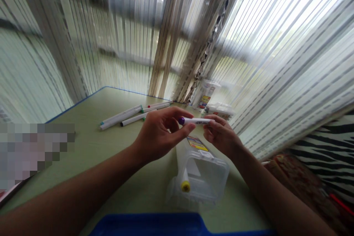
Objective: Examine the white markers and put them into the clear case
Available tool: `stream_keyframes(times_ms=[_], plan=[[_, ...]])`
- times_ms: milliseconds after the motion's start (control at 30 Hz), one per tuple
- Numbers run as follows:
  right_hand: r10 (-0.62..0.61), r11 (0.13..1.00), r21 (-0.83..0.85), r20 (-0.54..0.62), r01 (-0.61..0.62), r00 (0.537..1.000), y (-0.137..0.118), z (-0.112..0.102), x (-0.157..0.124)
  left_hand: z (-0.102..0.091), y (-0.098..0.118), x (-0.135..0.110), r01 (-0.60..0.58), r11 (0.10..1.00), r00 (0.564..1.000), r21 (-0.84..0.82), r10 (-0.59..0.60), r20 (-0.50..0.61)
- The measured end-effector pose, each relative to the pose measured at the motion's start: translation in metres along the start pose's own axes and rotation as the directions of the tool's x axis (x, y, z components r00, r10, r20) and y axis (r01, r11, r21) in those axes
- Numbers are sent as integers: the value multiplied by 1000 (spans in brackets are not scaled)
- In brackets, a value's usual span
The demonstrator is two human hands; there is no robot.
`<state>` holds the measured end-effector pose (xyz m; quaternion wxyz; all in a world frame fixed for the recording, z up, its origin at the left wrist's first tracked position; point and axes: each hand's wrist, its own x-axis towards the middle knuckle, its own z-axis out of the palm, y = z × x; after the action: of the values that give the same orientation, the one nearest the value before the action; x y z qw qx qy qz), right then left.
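Both hands hold one white marker with a purple cap level above the green table. My left hand pinches the purple-capped end between thumb and fingers. My right hand is closed around the other end. Below them lies a clear plastic box on its side, with a yellow-capped marker inside it.
Several white markers with coloured caps lie at the back of the table. Clear plastic containers stand by the window blinds. A blue tray edge is at the front. A zebra-patterned cloth is on the right.
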<state>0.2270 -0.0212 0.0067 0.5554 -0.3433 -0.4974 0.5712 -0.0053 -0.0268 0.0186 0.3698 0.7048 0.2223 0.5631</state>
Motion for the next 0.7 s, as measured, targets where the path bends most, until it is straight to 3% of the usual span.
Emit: stream_keyframes(times_ms=[333, 500, 700], plan=[[-36, 999, -7, -39, 36, 999, -1, 1, 0, -4, -9, 5, 91, 995, 996, 43, -90, -18], [-133, 990, -43, -52, 131, 990, 0, -1, 2, -11, -21, 10, 196, 979, 979, 51, -199, 52], [-275, 945, -188, -14, 268, 961, -1, 7, -3, -15, -32, 13, 265, 945, 951, 190, -288, 111]])
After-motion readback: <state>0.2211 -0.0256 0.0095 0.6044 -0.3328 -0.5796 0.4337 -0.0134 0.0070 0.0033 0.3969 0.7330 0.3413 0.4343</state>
